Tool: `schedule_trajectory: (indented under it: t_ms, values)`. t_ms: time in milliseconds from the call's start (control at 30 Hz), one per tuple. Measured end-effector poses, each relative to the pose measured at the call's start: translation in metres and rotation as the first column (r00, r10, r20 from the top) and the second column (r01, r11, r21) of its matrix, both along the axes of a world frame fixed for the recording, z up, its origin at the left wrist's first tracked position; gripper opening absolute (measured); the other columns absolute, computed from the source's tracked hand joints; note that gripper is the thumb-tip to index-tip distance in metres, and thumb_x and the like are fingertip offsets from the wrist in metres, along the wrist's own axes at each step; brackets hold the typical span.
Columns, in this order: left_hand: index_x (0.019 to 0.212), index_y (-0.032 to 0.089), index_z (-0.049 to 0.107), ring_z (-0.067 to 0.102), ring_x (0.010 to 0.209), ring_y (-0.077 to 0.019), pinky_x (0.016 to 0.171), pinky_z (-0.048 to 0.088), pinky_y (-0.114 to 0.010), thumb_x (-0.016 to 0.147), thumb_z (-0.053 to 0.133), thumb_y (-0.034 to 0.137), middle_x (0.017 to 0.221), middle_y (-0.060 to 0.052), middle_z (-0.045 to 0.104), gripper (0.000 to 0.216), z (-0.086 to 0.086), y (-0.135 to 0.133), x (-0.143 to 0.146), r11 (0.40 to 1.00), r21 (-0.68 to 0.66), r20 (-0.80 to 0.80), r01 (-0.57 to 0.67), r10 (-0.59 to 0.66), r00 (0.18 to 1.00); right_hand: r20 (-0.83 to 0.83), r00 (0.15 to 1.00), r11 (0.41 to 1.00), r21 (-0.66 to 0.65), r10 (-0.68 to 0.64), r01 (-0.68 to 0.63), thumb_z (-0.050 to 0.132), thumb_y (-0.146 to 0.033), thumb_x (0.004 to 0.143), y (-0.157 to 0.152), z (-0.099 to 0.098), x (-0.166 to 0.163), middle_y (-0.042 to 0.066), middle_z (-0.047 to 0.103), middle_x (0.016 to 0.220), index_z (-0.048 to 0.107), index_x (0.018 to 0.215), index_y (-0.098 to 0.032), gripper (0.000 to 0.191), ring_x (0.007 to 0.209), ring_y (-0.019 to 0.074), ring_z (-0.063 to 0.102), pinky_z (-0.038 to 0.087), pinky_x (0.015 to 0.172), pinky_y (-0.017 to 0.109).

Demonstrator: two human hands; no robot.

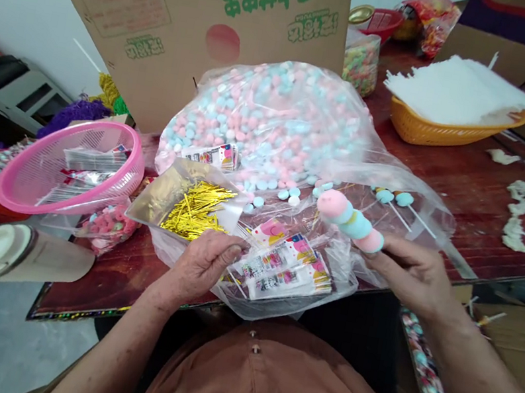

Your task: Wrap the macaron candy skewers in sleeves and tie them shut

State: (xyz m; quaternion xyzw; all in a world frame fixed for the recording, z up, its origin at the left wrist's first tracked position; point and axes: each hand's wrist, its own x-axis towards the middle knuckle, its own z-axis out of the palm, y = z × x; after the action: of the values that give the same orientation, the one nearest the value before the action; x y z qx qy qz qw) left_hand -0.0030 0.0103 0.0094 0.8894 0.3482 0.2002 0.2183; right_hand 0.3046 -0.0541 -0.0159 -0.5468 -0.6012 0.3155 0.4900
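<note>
Pink-and-blue skewer of round, soft-looking sweets (pixel 357 226) seems fully threaded but shows no wrapper, while many loose pastel discs (pixel 264 123) remain in the clear plastic bag (pixel 393 168) and shiny gold strips (pixel 200 209) lie heaped in a tray (pixel 155 191). It projects up and leftward beyond the right hand (pixel 415 272), whose thumb and fingers pinch its lower end. The left hand (pixel 204 259) has thumb and forefinger drawn together beside the strips; whether they grip anything, I cannot tell.
</note>
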Motion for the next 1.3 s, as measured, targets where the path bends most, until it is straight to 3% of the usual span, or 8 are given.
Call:
schedule_trajectory:
  t_ms: [67, 200, 467, 633, 767, 967, 1167, 1300]
  values:
    - [0.097, 0.018, 0.06, 0.058, 0.08, -0.0143, 0.075, 0.043, -0.028, 0.091, 0.037, 0.026, 0.085, -0.004, 0.067, 0.025, 0.004, 0.003, -0.004, 1.0, 0.008, -0.003, 0.03, -0.03, 1.0, 0.131, 0.991, 0.995, 0.09, 0.028, -0.04, 0.058, -0.022, 0.08, -0.006, 0.004, 0.012, 0.001, 0.065, 0.076, 0.066, 0.085, -0.02, 0.009, 0.07, 0.0139, 0.06, 0.048, 0.062, 0.024]
    - [0.097, 0.018, 0.06, 0.057, 0.081, -0.0146, 0.076, 0.042, -0.029, 0.091, 0.037, 0.027, 0.084, -0.004, 0.066, 0.025, 0.015, 0.005, -0.003, 0.997, 0.021, -0.039, 0.078, -0.077, 0.996, 0.319, 0.943, 0.948, 0.26, 0.094, -0.183, 0.055, -0.008, 0.079, -0.006, 0.016, 0.018, 0.002, 0.064, 0.079, 0.063, 0.093, -0.021, 0.021, 0.073, 0.0122, 0.061, 0.048, 0.064, 0.021]
    - [0.095, 0.016, 0.06, 0.056, 0.075, -0.0137, 0.073, 0.041, -0.027, 0.092, 0.035, 0.028, 0.079, -0.003, 0.065, 0.028, 0.026, 0.011, 0.003, 0.98, 0.111, -0.121, 0.164, -0.151, 0.981, 0.554, 0.832, 0.875, 0.409, -0.012, -0.259, 0.057, -0.01, 0.078, -0.003, 0.023, 0.027, 0.007, 0.064, 0.074, 0.059, 0.093, -0.018, 0.017, 0.067, 0.0141, 0.061, 0.049, 0.059, 0.024]
    - [0.092, 0.018, 0.061, 0.056, 0.076, -0.0143, 0.075, 0.039, -0.028, 0.092, 0.036, 0.027, 0.079, -0.002, 0.064, 0.027, 0.027, 0.017, 0.004, 0.968, 0.091, -0.228, 0.233, -0.208, 0.951, 0.699, 0.711, 0.858, 0.41, -0.077, -0.311, 0.054, -0.012, 0.079, 0.001, 0.036, 0.036, 0.01, 0.063, 0.076, 0.059, 0.094, -0.016, 0.016, 0.068, 0.0165, 0.062, 0.049, 0.057, 0.025]
    - [0.087, 0.016, 0.06, 0.055, 0.072, -0.014, 0.072, 0.039, -0.027, 0.092, 0.035, 0.028, 0.075, -0.002, 0.062, 0.029, 0.031, 0.02, 0.007, 0.966, 0.095, -0.247, 0.239, -0.21, 0.946, 0.716, 0.695, 0.851, 0.406, -0.07, -0.333, 0.054, -0.012, 0.08, 0.002, 0.041, 0.036, 0.007, 0.061, 0.074, 0.058, 0.098, -0.018, 0.019, 0.063, 0.0138, 0.06, 0.048, 0.054, 0.023]
    - [0.077, 0.016, 0.059, 0.053, 0.066, -0.0134, 0.065, 0.039, -0.025, 0.093, 0.029, 0.033, 0.069, -0.002, 0.06, 0.038, 0.03, 0.018, 0.013, 0.983, 0.114, -0.231, 0.146, -0.117, 0.966, 0.724, 0.677, 0.835, 0.449, -0.13, -0.319, 0.054, -0.012, 0.08, -0.005, 0.031, 0.034, 0.006, 0.064, 0.08, 0.056, 0.098, -0.02, 0.02, 0.071, 0.0153, 0.062, 0.05, 0.06, 0.024]
    - [0.08, 0.016, 0.06, 0.056, 0.07, -0.0165, 0.075, 0.039, -0.033, 0.092, 0.03, 0.032, 0.07, -0.003, 0.063, 0.036, 0.036, 0.022, 0.034, 0.94, 0.172, -0.38, 0.296, -0.214, 0.9, 0.756, 0.653, 0.878, 0.285, 0.04, -0.384, 0.047, -0.015, 0.085, -0.002, 0.027, 0.023, 0.008, 0.063, 0.074, 0.061, 0.088, -0.016, 0.015, 0.064, 0.0155, 0.06, 0.045, 0.055, 0.025]
    - [0.086, 0.016, 0.062, 0.059, 0.079, -0.0205, 0.089, 0.033, -0.045, 0.091, 0.032, 0.033, 0.077, -0.006, 0.067, 0.035, 0.045, 0.024, 0.047, 0.897, 0.383, -0.413, 0.222, -0.049, 0.91, 0.661, 0.739, 0.903, 0.227, 0.133, -0.365, 0.045, -0.018, 0.087, 0.002, 0.014, 0.009, 0.005, 0.062, 0.07, 0.062, 0.086, -0.015, 0.017, 0.062, 0.0139, 0.058, 0.043, 0.055, 0.023]
